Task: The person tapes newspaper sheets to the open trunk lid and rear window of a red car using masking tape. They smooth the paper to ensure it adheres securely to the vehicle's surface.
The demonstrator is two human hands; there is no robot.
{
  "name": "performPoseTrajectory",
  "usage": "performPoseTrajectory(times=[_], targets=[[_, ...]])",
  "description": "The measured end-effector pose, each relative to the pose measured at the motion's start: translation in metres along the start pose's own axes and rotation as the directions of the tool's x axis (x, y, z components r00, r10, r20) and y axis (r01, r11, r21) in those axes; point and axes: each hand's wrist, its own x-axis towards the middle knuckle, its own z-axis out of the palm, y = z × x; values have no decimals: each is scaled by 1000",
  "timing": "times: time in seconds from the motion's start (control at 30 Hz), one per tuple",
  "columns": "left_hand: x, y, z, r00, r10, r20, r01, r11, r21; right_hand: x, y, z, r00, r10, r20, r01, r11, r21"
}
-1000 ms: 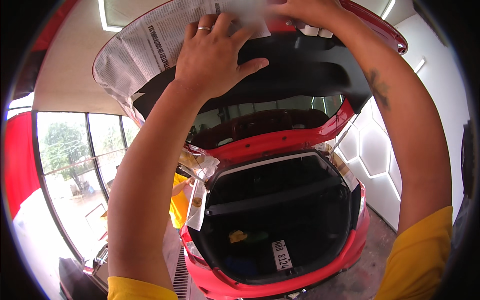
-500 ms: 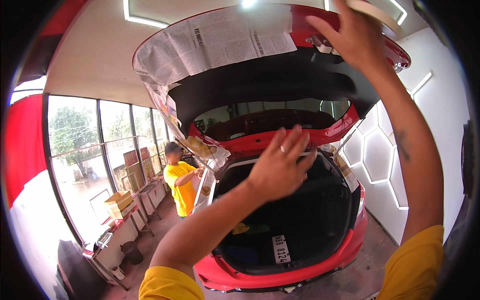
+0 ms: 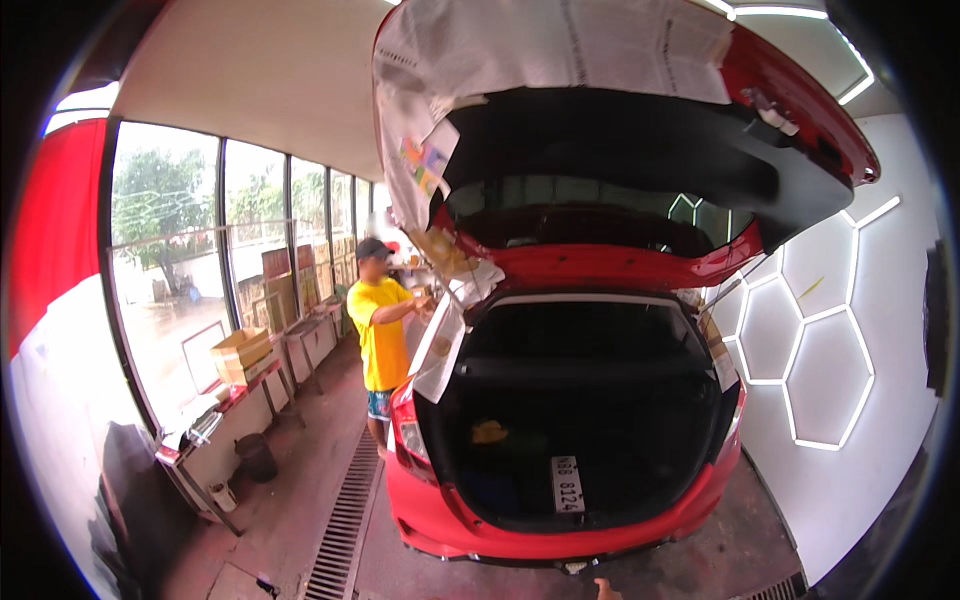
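Note:
Only a fingertip of my right hand [image 3: 605, 590] shows at the lower edge, below the rear bumper; the remaining fingers are out of the picture. My left hand is not in view. In front of me stands a red car [image 3: 570, 540], its tailgate [image 3: 800, 85] raised high. Newspaper sheets [image 3: 560, 50] cover the tailgate's upper left part and hang down its left side. Inside the dark trunk [image 3: 620, 440] lie a licence plate [image 3: 567, 485] and a small yellow thing [image 3: 489, 432].
A co-worker in a yellow shirt [image 3: 380, 335] stands at the car's left side, arms bent forward. Along the windows runs a workbench [image 3: 190, 450] with a cardboard box [image 3: 243, 352]; a dark bucket [image 3: 256, 457] stands beneath. A floor grate [image 3: 342, 520] lies left of the car.
Both raised hands have come down from before the tailgate and trunk; only a fingertip remains at the lower edge. The view has shifted, so the car sits further right, and the co-worker shows more fully.

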Motion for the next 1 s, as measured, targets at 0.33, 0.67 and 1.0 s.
performPoseTrajectory(times=[0.33,0.67,1.0], targets=[[-82,49,-62,876,96,-473,-226,947,-226,58,-117,132,844,-228,485,-51,867,496],[-42,62,-130,902,-73,-426,-86,936,-342,186,-169,234,859,-194,475,71,962,263],[152,-4,-341,842,-4,-540,69,993,99,318,-293,313,539,-235,809,-277,857,434]])
